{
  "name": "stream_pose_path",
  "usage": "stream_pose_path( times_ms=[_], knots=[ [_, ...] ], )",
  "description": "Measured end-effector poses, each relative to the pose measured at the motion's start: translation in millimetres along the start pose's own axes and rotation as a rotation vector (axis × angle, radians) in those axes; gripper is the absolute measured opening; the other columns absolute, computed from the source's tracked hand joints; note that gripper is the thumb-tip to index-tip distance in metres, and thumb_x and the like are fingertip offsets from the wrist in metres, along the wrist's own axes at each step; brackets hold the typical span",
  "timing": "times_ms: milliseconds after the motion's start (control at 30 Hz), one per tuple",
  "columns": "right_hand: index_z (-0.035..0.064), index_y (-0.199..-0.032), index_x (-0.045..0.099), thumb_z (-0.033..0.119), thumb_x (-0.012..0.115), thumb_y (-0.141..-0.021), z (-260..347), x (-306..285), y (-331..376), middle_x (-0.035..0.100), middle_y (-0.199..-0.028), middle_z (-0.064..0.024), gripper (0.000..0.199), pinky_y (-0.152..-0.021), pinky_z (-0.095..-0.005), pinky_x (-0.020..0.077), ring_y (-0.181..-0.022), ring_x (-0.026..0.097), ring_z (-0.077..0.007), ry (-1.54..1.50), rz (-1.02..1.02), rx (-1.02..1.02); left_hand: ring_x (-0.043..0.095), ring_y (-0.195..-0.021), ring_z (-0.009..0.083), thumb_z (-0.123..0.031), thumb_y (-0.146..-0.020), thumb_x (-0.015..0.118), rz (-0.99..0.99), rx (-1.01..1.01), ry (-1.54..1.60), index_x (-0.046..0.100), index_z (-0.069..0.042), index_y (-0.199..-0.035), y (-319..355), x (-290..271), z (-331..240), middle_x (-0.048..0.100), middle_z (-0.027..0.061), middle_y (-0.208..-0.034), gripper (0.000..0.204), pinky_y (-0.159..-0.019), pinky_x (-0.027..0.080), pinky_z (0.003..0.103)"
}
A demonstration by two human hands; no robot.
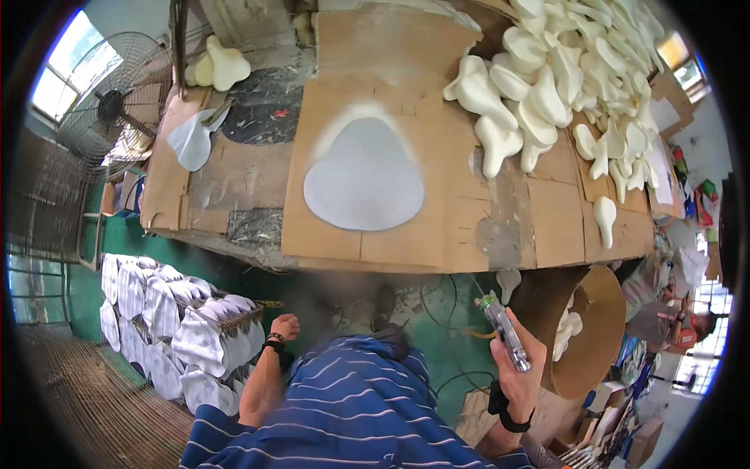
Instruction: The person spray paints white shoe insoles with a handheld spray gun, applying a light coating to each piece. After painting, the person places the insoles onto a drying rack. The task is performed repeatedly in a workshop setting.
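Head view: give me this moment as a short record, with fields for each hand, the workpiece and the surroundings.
Right hand: gripping a silver spray gun, nozzle toward the table
Left hand: loosely curled, nothing visibly held, near a rack of pale pieces
Workpiece: grey rounded-triangular piece, lying on cardboard
Table, right: pile of cream pieces
Near right: brown drum, more cream pieces inside
Far left: caged fan

Large caged fan point(112, 105) at left, bright window point(69, 48) behind it, green floor point(129, 237), colourful clutter point(703, 209) at right
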State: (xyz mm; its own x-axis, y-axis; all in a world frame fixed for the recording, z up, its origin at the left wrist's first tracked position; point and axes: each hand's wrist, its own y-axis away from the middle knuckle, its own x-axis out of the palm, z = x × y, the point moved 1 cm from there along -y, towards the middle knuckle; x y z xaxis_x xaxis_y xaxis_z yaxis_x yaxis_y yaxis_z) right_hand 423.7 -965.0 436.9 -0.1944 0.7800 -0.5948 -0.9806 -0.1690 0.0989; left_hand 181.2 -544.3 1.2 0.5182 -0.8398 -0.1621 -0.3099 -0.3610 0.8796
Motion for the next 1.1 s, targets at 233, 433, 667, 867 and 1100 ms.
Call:
stream_pose_path(
  times_ms=[233,433,667,867,1100],
  knots=[
    [-0.0034,-0.121,0.06,0.0,0.069,-0.079,8.3,19.2,-24.8,0.066,-0.086,-0.0126,0.044,-0.066,-0.0258,0.0465,-0.069,0.056,-0.0131,-0.079,-0.06,-0.103,0.067,-0.075,0.018,-0.022,-0.088,0.062,-0.006,0.086,-0.02,0.058,-0.005,-0.12,0.3,1.6,-24.8,0.067,0.0074,-0.09,0.036,-0.059,0.053,0.032],
    [-0.0039,-0.121,0.06,-0.001,0.069,-0.079,23.5,39.8,-49.0,0.068,-0.091,-0.0151,0.043,-0.068,-0.026,0.0476,-0.071,0.06,-0.0167,-0.11,0.003,-0.219,0.067,-0.077,0.021,-0.022,-0.088,0.062,-0.049,-0.014,-0.006,0.059,-0.007,-0.119,5.2,-16.8,12.9,0.068,0.0088,-0.092,0.035,-0.065,0.056,0.039],
    [-0.0026,-0.122,0.059,-0.006,0.069,-0.076,37.7,34.3,-48.7,0.068,-0.091,-0.015,0.048,-0.07,-0.027,0.0497,-0.076,0.066,-0.0183,-0.082,0.191,-0.262,0.067,-0.079,0.026,-0.021,-0.088,0.061,-0.087,-0.137,0.014,0.058,-0.008,-0.118,10.2,-33.3,49.9,0.067,0.0093,-0.093,0.033,-0.069,0.056,0.045],
    [-0.0054,-0.123,0.058,-0.001,0.066,-0.081,35.0,35.8,-43.0,0.067,-0.086,-0.0127,0.043,-0.067,-0.0262,0.0495,-0.074,0.064,-0.0158,-0.134,0.028,-0.185,0.067,-0.078,0.0237,-0.02,-0.089,0.06,-0.073,-0.107,-0.009,0.059,-0.008,-0.117,5.5,-27.2,40.0,0.067,0.008,-0.091,0.031,-0.068,0.056,0.044],
    [-0.0061,-0.122,0.059,0.002,0.068,-0.083,30.0,41.1,-37.7,0.065,-0.084,-0.0116,0.041,-0.065,-0.0249,0.047,-0.069,0.056,-0.0114,-0.096,-0.051,-0.188,0.067,-0.077,0.019,-0.022,-0.088,0.061,-0.032,-0.005,-0.005,0.06,-0.009,-0.118,-12.0,-21.9,16.4,0.068,0.0061,-0.09,0.033,-0.065,0.056,0.038]
  ],
)
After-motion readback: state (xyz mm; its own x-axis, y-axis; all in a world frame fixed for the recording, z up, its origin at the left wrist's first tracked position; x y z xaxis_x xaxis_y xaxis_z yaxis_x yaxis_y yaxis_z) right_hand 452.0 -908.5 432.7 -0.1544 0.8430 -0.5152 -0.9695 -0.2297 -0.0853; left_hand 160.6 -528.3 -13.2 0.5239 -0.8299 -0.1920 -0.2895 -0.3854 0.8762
